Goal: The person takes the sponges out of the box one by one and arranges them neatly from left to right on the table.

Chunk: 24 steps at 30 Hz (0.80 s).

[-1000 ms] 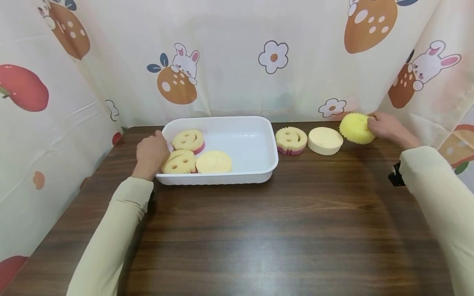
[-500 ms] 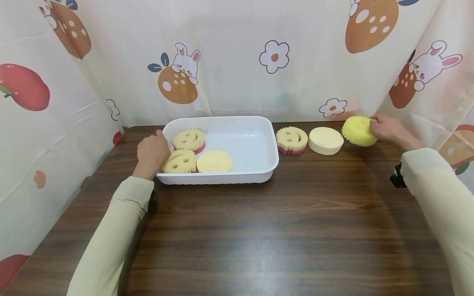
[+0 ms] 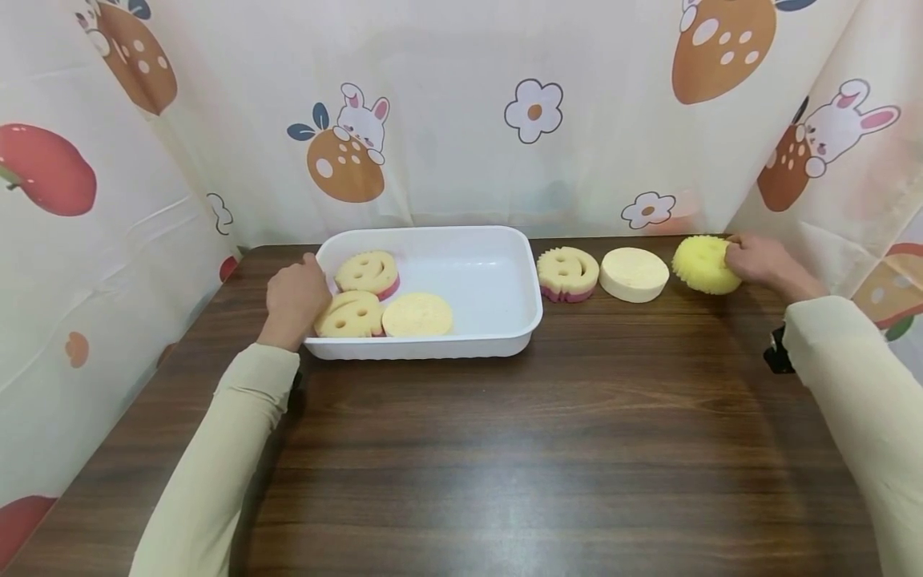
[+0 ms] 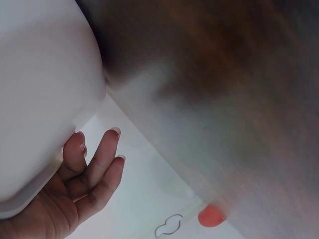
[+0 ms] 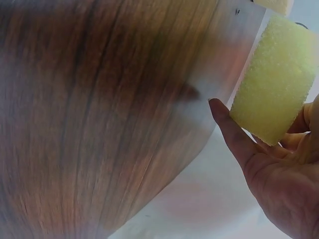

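Observation:
At the left end of the white tray (image 3: 469,346) my left hand (image 3: 296,296) holds the rim. In the left wrist view the left hand (image 4: 82,191) has its fingers bent along the tray's outer wall (image 4: 40,99). Two smiley-face sponges (image 3: 366,272), cream on top and pink below, lie in the tray beside a plain round cream sponge (image 3: 417,315). Near the table's back right corner, my right hand (image 3: 763,260) pinches a bright yellow scalloped sponge (image 3: 703,264) by its right side. The right wrist view shows this yellow sponge (image 5: 274,79) edge-on, between thumb and fingers.
Right of the tray, another smiley-face sponge (image 3: 566,271) and a plain round cream sponge (image 3: 634,274) stand in a row along the back of the dark wooden table (image 3: 505,449). A printed curtain (image 3: 461,160) encloses the back and both sides.
My right hand has moved slightly right and down with the yellow sponge, which sits closer to the table. The left hand and the tray have stayed in place.

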Each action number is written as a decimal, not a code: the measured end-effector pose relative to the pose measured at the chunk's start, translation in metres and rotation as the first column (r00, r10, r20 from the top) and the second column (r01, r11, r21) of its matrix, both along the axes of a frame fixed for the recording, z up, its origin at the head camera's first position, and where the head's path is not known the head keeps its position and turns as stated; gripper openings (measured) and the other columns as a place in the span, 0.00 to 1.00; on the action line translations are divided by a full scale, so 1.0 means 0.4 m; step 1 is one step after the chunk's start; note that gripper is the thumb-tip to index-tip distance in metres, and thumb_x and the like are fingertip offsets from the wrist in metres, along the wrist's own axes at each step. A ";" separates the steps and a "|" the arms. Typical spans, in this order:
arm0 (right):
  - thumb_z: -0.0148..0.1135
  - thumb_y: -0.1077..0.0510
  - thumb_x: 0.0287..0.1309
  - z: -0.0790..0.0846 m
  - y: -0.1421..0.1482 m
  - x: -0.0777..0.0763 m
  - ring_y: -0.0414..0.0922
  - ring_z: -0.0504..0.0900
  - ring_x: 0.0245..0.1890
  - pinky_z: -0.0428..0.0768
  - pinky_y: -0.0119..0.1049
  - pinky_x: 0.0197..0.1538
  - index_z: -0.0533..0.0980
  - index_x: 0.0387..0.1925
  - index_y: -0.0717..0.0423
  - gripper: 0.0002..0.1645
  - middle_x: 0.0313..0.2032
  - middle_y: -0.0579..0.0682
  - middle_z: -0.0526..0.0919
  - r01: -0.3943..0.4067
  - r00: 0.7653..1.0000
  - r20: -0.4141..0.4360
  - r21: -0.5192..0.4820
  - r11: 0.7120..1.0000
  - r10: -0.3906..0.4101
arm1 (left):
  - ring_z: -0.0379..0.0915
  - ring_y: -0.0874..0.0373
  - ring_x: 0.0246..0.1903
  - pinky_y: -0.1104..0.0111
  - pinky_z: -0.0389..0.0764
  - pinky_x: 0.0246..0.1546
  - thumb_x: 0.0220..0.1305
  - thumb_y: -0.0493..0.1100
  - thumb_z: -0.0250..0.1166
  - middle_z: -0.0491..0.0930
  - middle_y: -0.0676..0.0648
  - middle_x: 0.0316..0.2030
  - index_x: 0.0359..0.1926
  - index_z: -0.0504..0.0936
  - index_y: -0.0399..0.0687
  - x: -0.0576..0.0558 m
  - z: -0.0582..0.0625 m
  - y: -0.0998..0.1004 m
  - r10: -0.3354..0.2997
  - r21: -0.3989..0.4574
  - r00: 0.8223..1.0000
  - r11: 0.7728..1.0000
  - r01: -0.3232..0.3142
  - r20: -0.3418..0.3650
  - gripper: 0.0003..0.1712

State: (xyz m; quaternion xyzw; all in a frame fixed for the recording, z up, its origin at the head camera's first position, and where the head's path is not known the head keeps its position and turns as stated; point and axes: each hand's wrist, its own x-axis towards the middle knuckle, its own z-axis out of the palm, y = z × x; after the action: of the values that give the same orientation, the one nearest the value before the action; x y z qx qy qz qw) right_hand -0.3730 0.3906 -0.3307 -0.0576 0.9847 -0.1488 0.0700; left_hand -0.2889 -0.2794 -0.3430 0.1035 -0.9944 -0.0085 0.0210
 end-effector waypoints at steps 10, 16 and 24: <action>0.21 0.51 0.68 -0.004 -0.006 -0.002 0.75 0.61 0.59 0.63 0.68 0.62 0.56 0.65 0.80 0.40 0.63 0.82 0.59 0.005 1.000 0.027 -0.011 1.000 -0.005 | 0.80 0.34 0.37 0.46 0.81 0.36 0.71 0.45 0.48 0.79 0.25 0.41 0.62 0.61 0.24 -0.005 -0.003 -0.003 0.011 0.006 1.000 1.000 -0.011 0.003 0.30; 0.22 0.50 0.68 -0.005 -0.009 0.003 0.74 0.62 0.58 0.64 0.68 0.61 0.56 0.65 0.80 0.39 0.62 0.82 0.60 0.014 0.999 0.031 -0.024 1.000 -0.013 | 0.79 0.36 0.36 0.48 0.81 0.35 0.71 0.45 0.48 0.78 0.25 0.40 0.62 0.61 0.24 -0.004 -0.005 -0.005 0.015 0.002 1.000 1.000 -0.015 0.002 0.29; 0.24 0.51 0.68 -0.016 -0.009 0.007 0.77 0.58 0.63 0.61 0.69 0.64 0.52 0.67 0.83 0.41 0.64 0.82 0.56 -0.007 0.999 0.050 -0.023 1.000 0.008 | 0.79 0.36 0.35 0.48 0.81 0.35 0.72 0.45 0.48 0.78 0.26 0.39 0.62 0.61 0.24 -0.004 -0.002 -0.001 0.013 0.000 1.000 1.000 -0.013 0.012 0.29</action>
State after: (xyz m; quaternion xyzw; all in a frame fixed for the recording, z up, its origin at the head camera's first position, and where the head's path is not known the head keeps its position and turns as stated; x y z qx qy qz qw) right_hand -0.3702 0.3868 -0.3373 -0.0583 0.9806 -0.1614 0.0946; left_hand -0.2905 -0.2799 -0.3439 0.1101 -0.9938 -0.0080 0.0148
